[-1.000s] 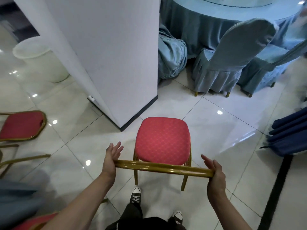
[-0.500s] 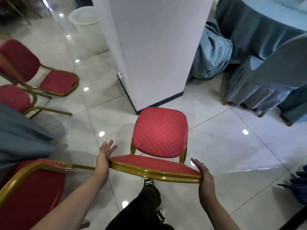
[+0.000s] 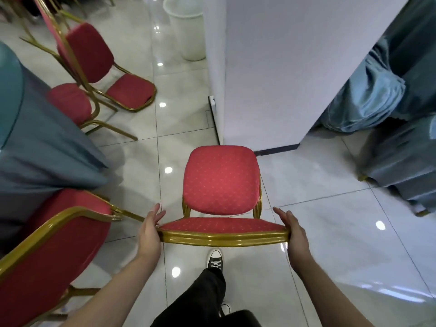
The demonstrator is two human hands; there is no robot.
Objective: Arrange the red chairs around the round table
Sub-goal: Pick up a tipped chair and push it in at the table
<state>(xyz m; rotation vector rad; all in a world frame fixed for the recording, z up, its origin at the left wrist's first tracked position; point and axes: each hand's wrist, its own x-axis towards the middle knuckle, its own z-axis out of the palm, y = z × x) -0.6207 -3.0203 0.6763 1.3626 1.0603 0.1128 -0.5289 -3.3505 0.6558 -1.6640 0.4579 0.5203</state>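
A red chair with a gold frame is held in front of me, its seat facing up and its backrest top toward me. My left hand presses against the left end of the backrest top. My right hand presses against the right end; the fingers of both hands are stretched forward. The round table, draped in grey-blue cloth, is at the left edge. Another red chair stands at the lower left beside the table, and two more red chairs stand further back along the table.
A white square pillar rises straight ahead of the held chair. A white bin stands behind it. Chairs in blue covers and bunched blue cloth fill the right side. The glossy tiled floor lies between. My foot in a black sneaker is below the chair.
The view has swung left: the pillar and blue-covered chairs slid right, and the draped round table with red chairs came into view on the left. Both hands stay on the backrest.
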